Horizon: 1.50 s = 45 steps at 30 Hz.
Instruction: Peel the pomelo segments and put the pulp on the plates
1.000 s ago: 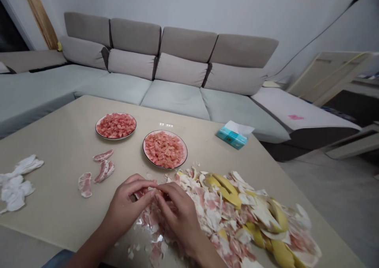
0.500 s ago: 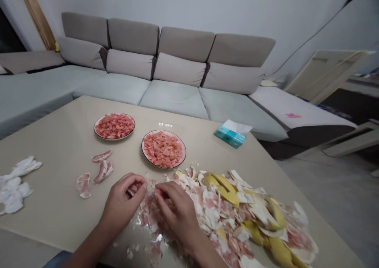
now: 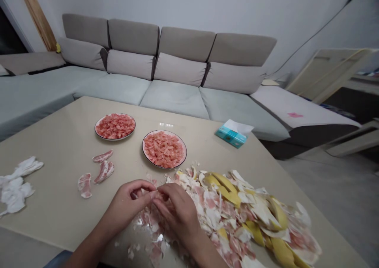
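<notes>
My left hand (image 3: 128,201) and my right hand (image 3: 179,208) meet at their fingertips over the table, both closed in a pinch. Between them is a small piece of pinkish pomelo segment (image 3: 160,195), mostly covered by the fingers. Below and right of the hands spreads a heap of white pith and pink membrane scraps (image 3: 209,212), with yellow pomelo peel (image 3: 223,187) on top. Several unpeeled pomelo segments (image 3: 84,186) lie to the left. Beyond my hands, pink pomelo pulp (image 3: 164,149) fills the near plate (image 3: 184,156); more fills the far plate (image 3: 116,139).
Crumpled white tissues (image 3: 16,189) lie at the table's left edge. A blue tissue pack (image 3: 231,137) sits toward the back right of the beige table (image 3: 62,149). A grey sofa (image 3: 174,96) stands behind the table.
My left hand has moved right, so its fingertips now meet those of my right hand. The gap between the hands has closed. Plates, segments and peel heap stay in place.
</notes>
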Tool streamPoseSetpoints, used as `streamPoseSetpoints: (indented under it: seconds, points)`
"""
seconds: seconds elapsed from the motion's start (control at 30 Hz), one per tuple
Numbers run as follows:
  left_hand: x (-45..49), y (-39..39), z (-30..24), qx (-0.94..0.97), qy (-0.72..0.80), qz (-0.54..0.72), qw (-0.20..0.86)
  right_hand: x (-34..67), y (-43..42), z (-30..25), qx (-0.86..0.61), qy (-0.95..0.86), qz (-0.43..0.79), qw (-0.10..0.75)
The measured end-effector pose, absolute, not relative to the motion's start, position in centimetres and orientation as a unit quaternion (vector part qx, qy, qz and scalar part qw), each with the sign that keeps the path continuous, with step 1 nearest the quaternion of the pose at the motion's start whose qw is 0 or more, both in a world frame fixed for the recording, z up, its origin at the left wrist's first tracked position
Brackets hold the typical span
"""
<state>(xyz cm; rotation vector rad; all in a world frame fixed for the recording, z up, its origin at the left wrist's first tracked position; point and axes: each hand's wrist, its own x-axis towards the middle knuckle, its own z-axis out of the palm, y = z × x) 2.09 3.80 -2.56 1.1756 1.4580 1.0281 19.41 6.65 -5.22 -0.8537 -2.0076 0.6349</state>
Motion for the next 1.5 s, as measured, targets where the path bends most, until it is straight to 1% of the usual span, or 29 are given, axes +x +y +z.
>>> streamPoseSetpoints:
  seconds: [0.2,0.33,0.47,0.57,0.63,0.77,0.87,0.97,1.1,1.27,1.5]
  points:
    - [1.9,3.9,-2.2,0.472,0.596,0.442,0.476,18.9,6.5,-4.1,-0.389,-0.732,0.38,0.409]
    - [1.9,3.8,-2.9,0.458,0.57,0.463,0.501,18.7,6.3,-4.0,-0.42,-0.673,0.451,0.409]
    - [1.9,3.7,-2.9,0.464,0.564,0.45,0.515,18.7,6.3,-4.1,-0.416,-0.644,0.483,0.423]
    - [2.0,3.8,-2.4,0.461,0.571,0.448,0.51,18.8,6.4,-4.0,-0.399,-0.626,0.531,0.407]
    - [2.1,3.8,-2.1,0.46,0.582,0.45,0.498,18.9,6.4,-3.9,-0.402,-0.622,0.538,0.403]
    - [2.6,3.6,-2.0,0.467,0.598,0.451,0.47,18.8,6.5,-3.8,-0.43,-0.629,0.505,0.407]
    - [3.0,3.4,-2.1,0.499,0.605,0.455,0.421,18.6,6.5,-3.9,-0.435,-0.597,0.545,0.397]
    - [3.1,3.2,-2.1,0.529,0.606,0.45,0.387,18.5,6.6,-4.2,-0.415,-0.528,0.633,0.386]
    - [3.1,3.1,-2.2,0.54,0.602,0.451,0.379,18.4,6.9,-5.1,-0.356,-0.45,0.729,0.373]
    - [3.2,3.2,-2.3,0.531,0.603,0.457,0.383,18.4,6.9,-6.2,-0.316,-0.405,0.774,0.37]
    - [3.2,3.3,-2.3,0.525,0.598,0.448,0.407,17.9,6.7,-6.3,-0.304,-0.343,0.806,0.374]
